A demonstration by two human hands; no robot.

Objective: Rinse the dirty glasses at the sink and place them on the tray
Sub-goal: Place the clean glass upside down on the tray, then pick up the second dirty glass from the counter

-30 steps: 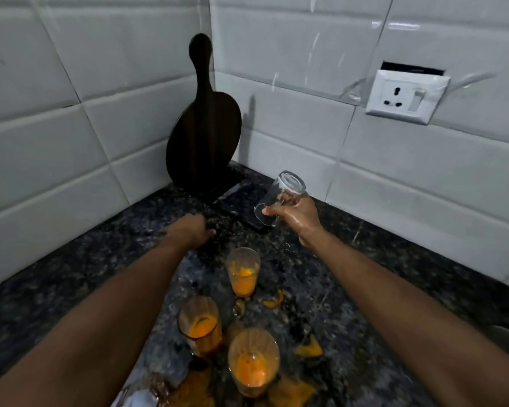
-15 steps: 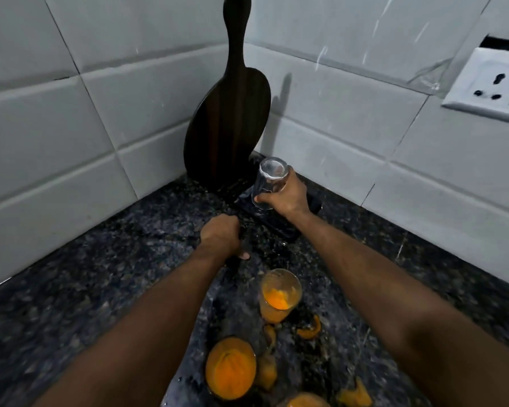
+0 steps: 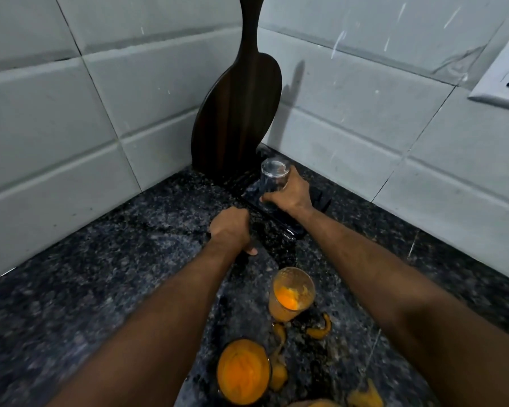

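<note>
A clear rinsed glass (image 3: 272, 180) stands upside down on a dark tray (image 3: 279, 227) in the counter's corner, and my right hand (image 3: 291, 195) grips its side. My left hand (image 3: 232, 229) rests on the near left edge of the tray, fingers curled over it. Closer to me stand dirty glasses with orange residue: one (image 3: 291, 295) upright between my forearms, another (image 3: 243, 374) lower down, and the rim of a third at the bottom edge.
A dark wooden paddle board (image 3: 241, 113) leans in the tiled corner right behind the tray. Orange peel scraps (image 3: 319, 329) and spills lie on the black granite counter (image 3: 100, 274). A white wall socket (image 3: 503, 83) sits at the right edge.
My right hand carried the tilted glass down and left and turned it mouth-down onto the tray. The view has moved closer to the corner. My left hand stays at the tray's edge.
</note>
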